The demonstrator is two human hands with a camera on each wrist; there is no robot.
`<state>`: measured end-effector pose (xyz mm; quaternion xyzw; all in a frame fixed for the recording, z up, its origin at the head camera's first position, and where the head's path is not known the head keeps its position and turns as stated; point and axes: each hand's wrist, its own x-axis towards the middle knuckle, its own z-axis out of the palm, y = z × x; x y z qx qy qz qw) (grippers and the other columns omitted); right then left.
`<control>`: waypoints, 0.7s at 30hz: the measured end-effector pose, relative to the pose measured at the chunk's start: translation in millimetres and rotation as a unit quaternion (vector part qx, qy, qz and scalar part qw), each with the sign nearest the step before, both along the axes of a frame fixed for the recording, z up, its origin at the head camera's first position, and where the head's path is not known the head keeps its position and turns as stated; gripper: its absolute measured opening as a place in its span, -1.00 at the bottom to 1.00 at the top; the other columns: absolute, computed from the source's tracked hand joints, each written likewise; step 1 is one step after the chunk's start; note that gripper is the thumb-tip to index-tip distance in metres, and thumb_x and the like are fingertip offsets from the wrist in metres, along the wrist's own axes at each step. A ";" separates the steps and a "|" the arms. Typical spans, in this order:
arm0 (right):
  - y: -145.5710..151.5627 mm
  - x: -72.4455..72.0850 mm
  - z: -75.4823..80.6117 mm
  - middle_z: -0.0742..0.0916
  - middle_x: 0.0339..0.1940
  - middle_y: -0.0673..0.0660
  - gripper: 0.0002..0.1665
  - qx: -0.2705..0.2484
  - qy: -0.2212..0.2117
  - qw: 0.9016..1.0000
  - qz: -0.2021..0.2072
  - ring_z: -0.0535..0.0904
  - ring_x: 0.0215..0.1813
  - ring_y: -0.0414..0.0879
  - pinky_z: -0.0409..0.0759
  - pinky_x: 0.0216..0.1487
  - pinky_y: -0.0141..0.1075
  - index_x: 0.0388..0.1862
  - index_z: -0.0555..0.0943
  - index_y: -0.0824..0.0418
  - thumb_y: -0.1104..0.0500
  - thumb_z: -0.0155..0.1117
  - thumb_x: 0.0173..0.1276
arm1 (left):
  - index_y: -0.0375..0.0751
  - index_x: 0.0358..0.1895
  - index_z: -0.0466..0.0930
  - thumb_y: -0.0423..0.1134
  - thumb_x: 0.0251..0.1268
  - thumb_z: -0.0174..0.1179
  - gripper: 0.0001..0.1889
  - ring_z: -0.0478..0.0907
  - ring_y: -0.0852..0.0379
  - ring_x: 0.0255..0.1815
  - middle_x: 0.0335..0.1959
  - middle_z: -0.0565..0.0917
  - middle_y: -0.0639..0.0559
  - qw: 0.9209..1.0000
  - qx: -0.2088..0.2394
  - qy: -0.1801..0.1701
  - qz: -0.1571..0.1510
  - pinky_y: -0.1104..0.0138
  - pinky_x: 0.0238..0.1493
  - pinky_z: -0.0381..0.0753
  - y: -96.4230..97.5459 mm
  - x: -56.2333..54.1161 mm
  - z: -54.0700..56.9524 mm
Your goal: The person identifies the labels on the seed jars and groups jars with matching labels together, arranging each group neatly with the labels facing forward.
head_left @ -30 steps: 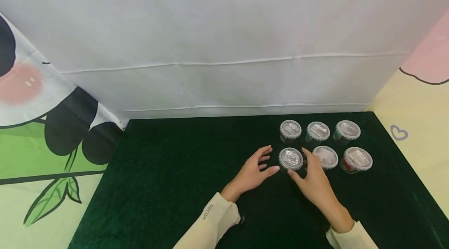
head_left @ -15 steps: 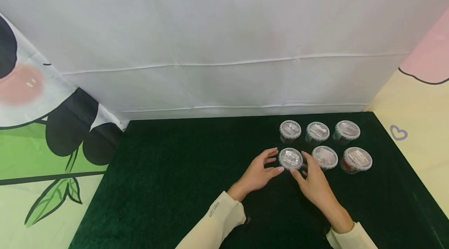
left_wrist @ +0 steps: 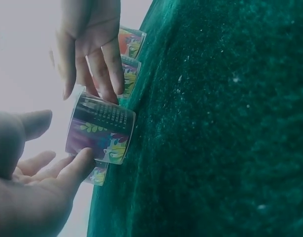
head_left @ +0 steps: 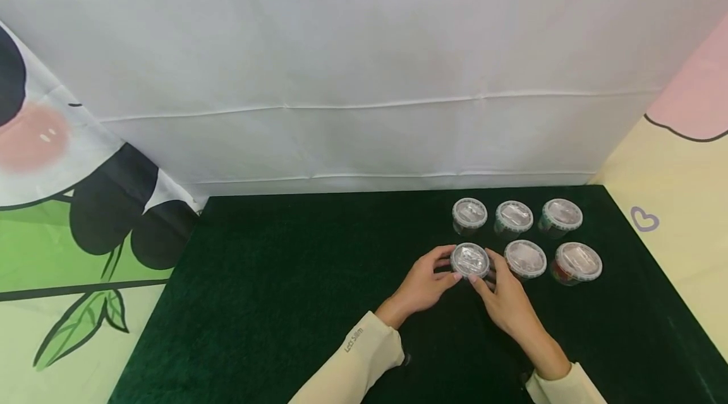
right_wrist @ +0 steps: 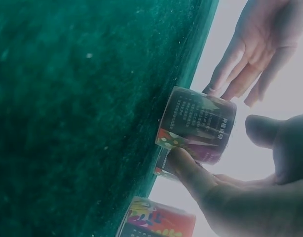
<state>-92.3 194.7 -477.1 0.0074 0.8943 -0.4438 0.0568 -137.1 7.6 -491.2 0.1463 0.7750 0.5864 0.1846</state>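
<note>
A clear plastic cup with a silvery-topped lid (head_left: 470, 260) stands at the front left of a group of similar cups. My left hand (head_left: 422, 281) is at its left side, and my right hand (head_left: 506, 296) is at its right. In the left wrist view, a left fingertip touches the printed wall of the cup (left_wrist: 101, 129), while the thumb stays apart from the lid. The right wrist view has a right finger (right_wrist: 188, 168) against the cup's wall (right_wrist: 197, 123), with that thumb also apart. Both hands have relaxed, loosely bent fingers.
Three lidded cups form the back row, including one at its right end (head_left: 562, 214). Two more, a middle cup (head_left: 526, 258) and a right cup (head_left: 577, 261), share the front row. Dark green cloth (head_left: 273, 277) covers the table; a white sheet (head_left: 364, 75) hangs behind.
My left hand has moved right, up to the front left cup. My right hand has stayed nearly in place, its fingers slightly closer to the cup. The cups look unmoved.
</note>
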 end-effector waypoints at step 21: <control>-12.8 5.8 0.6 0.49 0.45 0.50 -0.30 -0.054 0.063 0.996 0.034 0.50 0.42 0.41 0.64 0.29 0.10 0.61 0.21 0.40 0.23 0.21 0.64 | -0.09 0.41 0.47 -0.24 0.56 0.28 -0.56 0.56 0.07 0.24 0.30 0.58 -0.01 0.996 0.012 0.076 0.043 0.18 0.32 0.62 -23.2 6.5 -3.9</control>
